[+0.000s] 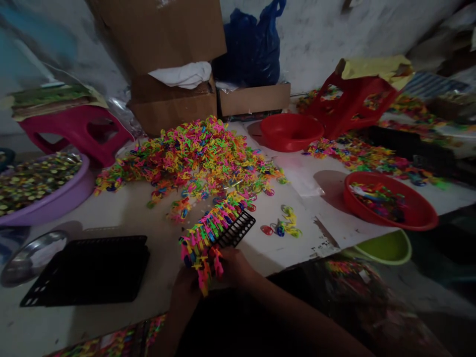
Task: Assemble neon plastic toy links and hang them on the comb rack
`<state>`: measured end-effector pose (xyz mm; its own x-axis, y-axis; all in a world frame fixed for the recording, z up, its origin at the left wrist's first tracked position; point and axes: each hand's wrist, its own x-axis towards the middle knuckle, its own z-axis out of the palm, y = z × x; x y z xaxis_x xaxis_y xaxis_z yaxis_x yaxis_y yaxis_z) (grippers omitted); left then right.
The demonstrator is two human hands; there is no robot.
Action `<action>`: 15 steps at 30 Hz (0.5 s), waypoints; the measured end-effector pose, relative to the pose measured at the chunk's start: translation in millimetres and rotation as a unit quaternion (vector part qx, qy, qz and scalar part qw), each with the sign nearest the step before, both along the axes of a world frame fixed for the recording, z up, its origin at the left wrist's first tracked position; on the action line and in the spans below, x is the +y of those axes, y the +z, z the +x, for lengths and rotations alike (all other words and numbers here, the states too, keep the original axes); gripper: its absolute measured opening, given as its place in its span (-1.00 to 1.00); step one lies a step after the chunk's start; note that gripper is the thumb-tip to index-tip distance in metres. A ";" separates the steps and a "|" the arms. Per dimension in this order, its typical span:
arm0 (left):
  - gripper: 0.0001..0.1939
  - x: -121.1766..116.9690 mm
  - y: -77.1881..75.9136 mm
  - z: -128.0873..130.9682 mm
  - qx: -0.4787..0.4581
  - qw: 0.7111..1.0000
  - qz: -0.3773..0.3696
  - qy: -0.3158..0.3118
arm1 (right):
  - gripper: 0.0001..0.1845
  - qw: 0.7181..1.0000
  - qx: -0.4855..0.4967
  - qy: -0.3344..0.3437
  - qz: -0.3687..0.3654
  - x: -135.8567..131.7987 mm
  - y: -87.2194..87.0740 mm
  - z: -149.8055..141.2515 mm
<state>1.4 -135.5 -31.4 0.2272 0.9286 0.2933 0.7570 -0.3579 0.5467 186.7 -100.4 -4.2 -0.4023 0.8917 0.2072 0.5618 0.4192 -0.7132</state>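
Observation:
A black slotted rack (240,229) is held tilted at the table's near edge. Rows of small bright plastic pieces (213,225) fill its left and far side, while bare slots show on the right. My left hand (188,282) is closed at the rack's near left end, its fingers mostly hidden behind hanging pieces. My right hand (236,267) is closed on the near edge, close to some pink and red pieces; its fingertips are dark. Just beyond the rack rises a large heap of similar multicoloured pieces (201,153).
Stacked black trays (92,270) and a metal bowl (35,258) lie left, below a full purple basin (55,198). Red basins (292,133) and stools (74,129) stand around the heap. Several loose yellow pieces (290,223) lie right of the rack. Cardboard boxes (171,109) line the wall.

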 end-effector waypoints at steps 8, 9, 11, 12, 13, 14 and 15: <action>-0.78 -0.1 -2.0 2.1 0.020 0.999 0.024 0.017 | -0.95 0.993 -0.100 0.047 0.051 13.7 -3.2 -1.7; -0.78 0.8 -2.7 2.2 0.029 0.999 0.031 0.014 | -0.94 0.992 -0.104 0.043 0.051 13.5 -2.8 -3.3; -0.77 2.5 -5.8 1.7 0.051 0.997 0.048 0.010 | -0.93 0.993 -0.099 0.038 0.049 12.3 -1.0 -3.9; -0.75 3.0 -8.3 1.3 0.065 0.996 0.054 0.006 | -0.92 0.994 -0.087 0.039 0.048 11.9 0.6 -1.1; -0.74 3.1 -11.1 1.0 0.077 0.995 0.058 0.007 | -0.90 0.996 -0.067 0.048 0.041 12.6 2.7 4.7; -0.74 2.9 -14.2 0.7 0.085 0.994 0.060 0.014 | -0.88 0.997 -0.041 0.058 0.028 14.8 5.5 13.9; -0.73 2.4 -17.4 0.5 0.089 0.994 0.060 0.022 | -0.86 0.998 -0.015 0.060 0.008 19.1 9.3 26.4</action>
<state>1.9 -133.1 -48.7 0.2453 0.8997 0.3610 0.8545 -0.3766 0.3578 213.1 -81.3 5.1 -0.5127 0.8331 0.2075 0.5274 0.4963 -0.6896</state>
